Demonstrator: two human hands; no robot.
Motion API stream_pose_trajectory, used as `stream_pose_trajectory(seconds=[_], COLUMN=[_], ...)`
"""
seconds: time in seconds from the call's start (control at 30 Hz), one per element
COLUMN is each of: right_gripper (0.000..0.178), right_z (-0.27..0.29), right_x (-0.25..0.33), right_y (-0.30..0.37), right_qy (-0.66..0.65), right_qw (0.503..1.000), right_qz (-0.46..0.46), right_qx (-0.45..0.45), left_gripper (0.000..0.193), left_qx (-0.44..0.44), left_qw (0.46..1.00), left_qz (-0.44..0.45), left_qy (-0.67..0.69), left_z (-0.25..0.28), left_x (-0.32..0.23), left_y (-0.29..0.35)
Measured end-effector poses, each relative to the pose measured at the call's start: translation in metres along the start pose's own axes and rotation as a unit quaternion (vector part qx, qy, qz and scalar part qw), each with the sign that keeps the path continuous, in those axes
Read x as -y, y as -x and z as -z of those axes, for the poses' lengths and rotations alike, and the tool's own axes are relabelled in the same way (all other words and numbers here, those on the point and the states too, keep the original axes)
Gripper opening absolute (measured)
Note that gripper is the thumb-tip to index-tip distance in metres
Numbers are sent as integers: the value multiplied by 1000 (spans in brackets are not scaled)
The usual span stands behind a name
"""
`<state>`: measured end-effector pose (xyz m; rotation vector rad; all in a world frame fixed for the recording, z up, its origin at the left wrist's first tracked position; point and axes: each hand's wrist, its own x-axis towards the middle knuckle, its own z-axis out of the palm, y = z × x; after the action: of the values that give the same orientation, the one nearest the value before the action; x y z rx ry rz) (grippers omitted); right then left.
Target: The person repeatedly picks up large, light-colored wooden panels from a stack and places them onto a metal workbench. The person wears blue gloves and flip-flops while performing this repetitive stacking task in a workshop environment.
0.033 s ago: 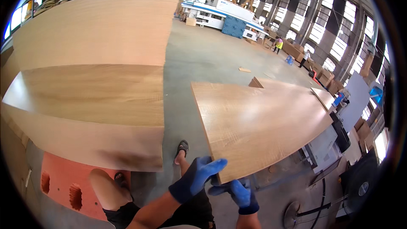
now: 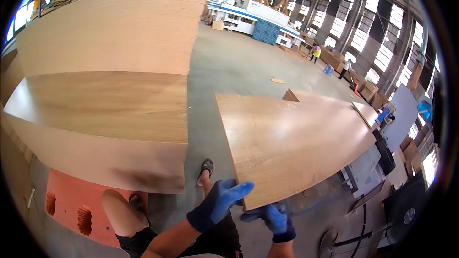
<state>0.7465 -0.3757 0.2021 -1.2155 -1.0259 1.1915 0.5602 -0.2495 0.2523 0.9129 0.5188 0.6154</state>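
Note:
A wood-grain panel point(image 2: 291, 143) stretches from my hands away to the right, with its far end over the equipment there. My left hand point(image 2: 222, 203), in a blue work glove, grips the near left corner, thumb along the top edge and fingers partly hidden beneath. My right hand point(image 2: 276, 222), gloved alike, holds the near edge beside that corner, its fingers reaching left under the board. To the left, another wood-grain panel point(image 2: 110, 105) lies on top of a thick block of stacked boards point(image 2: 114, 162).
A taller board stack point(image 2: 110, 33) rises behind the left one. An orange-red slotted base point(image 2: 67, 210) lies under the near stack, by my legs. At right stand a black fan point(image 2: 406, 215) and a grey machine point(image 2: 366, 169). Two people point(image 2: 316, 53) are far off, near a white-and-blue machine point(image 2: 239, 19).
The panel's near corner and both hands have shifted very slightly toward me. Both hands keep their hold, and the rest of the scene has moved only a little in view.

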Motion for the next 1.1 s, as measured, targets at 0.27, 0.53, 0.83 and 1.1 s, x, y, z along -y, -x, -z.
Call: stream_pose_trajectory(seconds=[0.27, 0.53, 0.83, 1.1], right_gripper=[69, 48, 50, 36], right_z=[138, 252, 20, -208], right_x=[15, 36, 6, -25], right_y=[37, 18, -50, -80], right_qy=[-283, -114, -180, -229], right_qw=[924, 884, 859, 970], right_qz=[142, 329, 320, -65], right_qx=[-216, -313, -355, 58], left_gripper=[11, 46, 43, 42], left_qx=[-279, -246, -672, -549], left_qw=[852, 854, 559, 707], left_qz=[-411, -440, -423, -445], left_qy=[-165, 127, -239, -9], left_z=[132, 290, 448, 405], left_x=[10, -67, -57, -81], left_y=[94, 244, 399, 289])
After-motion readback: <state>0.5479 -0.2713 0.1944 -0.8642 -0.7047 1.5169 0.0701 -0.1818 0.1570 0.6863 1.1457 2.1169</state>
